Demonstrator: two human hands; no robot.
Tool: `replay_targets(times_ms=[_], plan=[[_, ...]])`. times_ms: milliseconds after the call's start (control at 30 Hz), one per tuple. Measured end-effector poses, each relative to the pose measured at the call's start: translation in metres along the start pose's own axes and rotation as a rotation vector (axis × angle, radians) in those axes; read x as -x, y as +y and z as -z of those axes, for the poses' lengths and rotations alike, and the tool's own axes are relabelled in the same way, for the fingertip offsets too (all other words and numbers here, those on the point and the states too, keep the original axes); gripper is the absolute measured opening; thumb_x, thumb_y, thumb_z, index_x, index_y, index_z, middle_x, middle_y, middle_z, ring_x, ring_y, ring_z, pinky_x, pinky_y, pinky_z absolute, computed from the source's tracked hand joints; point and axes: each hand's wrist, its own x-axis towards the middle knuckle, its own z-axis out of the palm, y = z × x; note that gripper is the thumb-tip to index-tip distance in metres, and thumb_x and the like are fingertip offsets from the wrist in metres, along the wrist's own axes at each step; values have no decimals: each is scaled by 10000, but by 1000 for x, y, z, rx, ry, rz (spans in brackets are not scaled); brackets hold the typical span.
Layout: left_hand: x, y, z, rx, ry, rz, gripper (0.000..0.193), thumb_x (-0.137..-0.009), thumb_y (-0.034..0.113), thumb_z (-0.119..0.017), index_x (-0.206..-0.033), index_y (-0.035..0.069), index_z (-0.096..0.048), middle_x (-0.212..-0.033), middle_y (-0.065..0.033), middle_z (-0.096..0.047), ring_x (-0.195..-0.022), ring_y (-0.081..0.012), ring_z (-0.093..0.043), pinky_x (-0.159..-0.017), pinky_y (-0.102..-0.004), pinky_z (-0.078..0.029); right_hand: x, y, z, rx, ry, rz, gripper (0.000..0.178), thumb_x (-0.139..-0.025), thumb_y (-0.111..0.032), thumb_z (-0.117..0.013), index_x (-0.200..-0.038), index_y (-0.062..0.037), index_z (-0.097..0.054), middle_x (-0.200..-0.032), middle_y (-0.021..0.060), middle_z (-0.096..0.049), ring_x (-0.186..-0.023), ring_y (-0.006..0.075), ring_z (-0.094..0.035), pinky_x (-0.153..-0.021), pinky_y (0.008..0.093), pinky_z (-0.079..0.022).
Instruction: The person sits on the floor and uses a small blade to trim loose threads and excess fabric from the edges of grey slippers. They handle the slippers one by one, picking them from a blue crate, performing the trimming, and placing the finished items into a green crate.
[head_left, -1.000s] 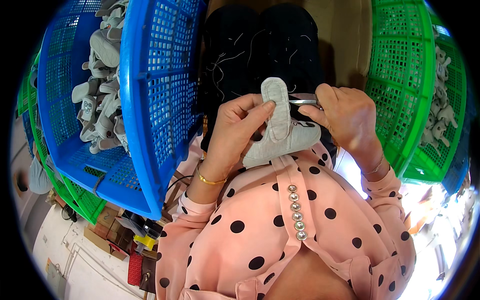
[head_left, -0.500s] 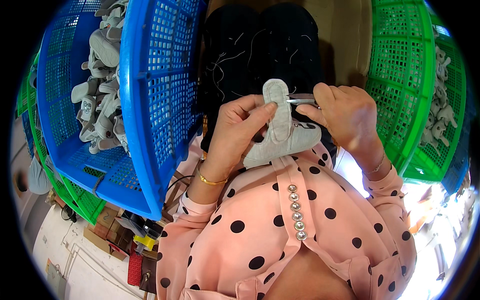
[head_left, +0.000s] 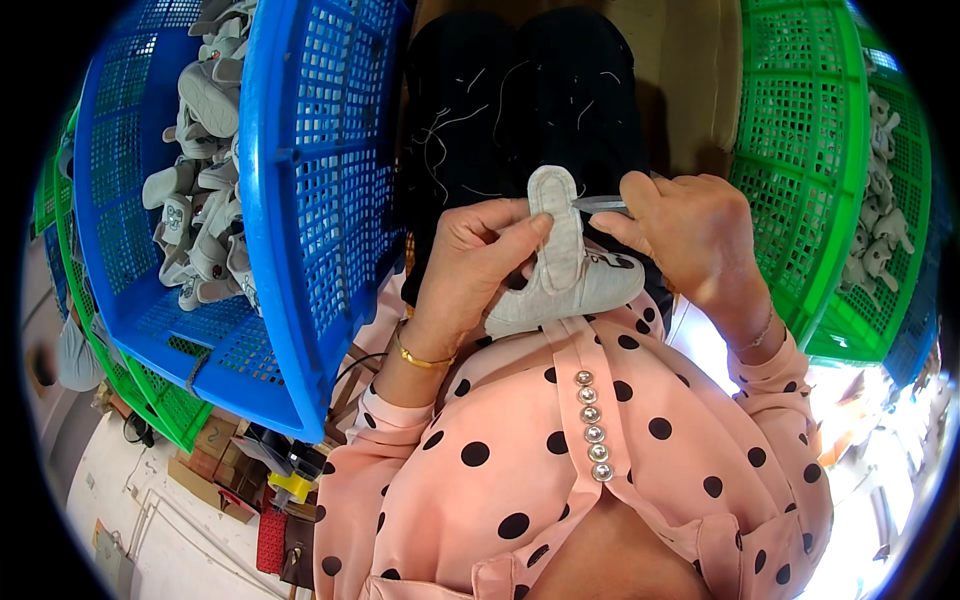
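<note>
A small pale grey cloth shoe [head_left: 610, 285] with a dark printed or stitched design on its toe is held above my lap. My left hand [head_left: 470, 260] pinches the shoe's upright strap [head_left: 556, 215] between thumb and fingers; the strap has a rounded end and a stitched outline. My right hand [head_left: 700, 230] is closed around small metal snips [head_left: 600, 203]. The tips of the snips meet the strap's right edge, near its rounded end. Most of their handle is hidden in my fist.
A blue plastic basket [head_left: 260, 200] at left holds many similar grey shoes [head_left: 208, 100]. Green baskets [head_left: 800, 150] stand at right, with more grey pieces [head_left: 878, 215] in the outer one. Loose thread ends [head_left: 440, 130] lie on my dark trousers. Boxes [head_left: 215, 465] stand at lower left.
The strap and shoe have shifted slightly down and right. The blades of the snips look closer together than before. Both hands keep their hold.
</note>
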Motion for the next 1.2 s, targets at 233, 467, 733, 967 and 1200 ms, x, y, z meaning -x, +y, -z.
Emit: replay_targets(times_ms=[233, 467, 733, 967, 1200], plan=[[0, -6, -4, -49, 30, -43, 147, -898, 132, -662, -956, 11, -722, -706, 13, -642, -556, -18, -527, -477, -151, -383, 3, 5, -4, -220, -90, -111, 372, -837, -397, -678, -687, -92, -526, -539, 65, -558, -504, 251, -580, -466, 350, -428], [1, 1, -10, -142, 19, -35, 184, -906, 118, -650, -1005, -22, -717, -726, 2, -662, -592, -11, -517, -533, -166, -407, 1, -14, -20, -519, 20, -356, 356, -791, -377, -741, -949, -115, -558, -619, 54, -637, -570, 224, -658, -521, 325, -500], [-1, -6, -9, -142, 88, -98, 194, -906, 120, -646, -1029, -19, -703, -683, 42, -618, -568, 14, -473, -511, -151, -369, -5, 22, -23, -356, 202, -511, 351, -815, -318, -739, -997, -94, -539, -686, 91, -655, -602, 278, -661, -557, 337, -515], [-8, 1, -7, -49, 63, -40, 196, -917, 137, -650, -1060, 9, -693, -716, 50, -605, -528, 9, -444, -485, -140, -346, 11, -11, -28, -348, 114, -314, 402, -857, -469, -658, -940, -90, -551, -599, 47, -572, -518, 219, -590, -469, 311, -450], [-9, 2, -2, -16, 56, -20, 184, -931, 160, -643, -1032, 17, -701, -734, 46, -600, -514, 6, -443, -452, -136, -325, 7, -14, -33, -273, 189, -310, 377, -859, -443, -670, -886, -83, -559, -589, 41, -564, -503, 211, -575, -461, 307, -447]])
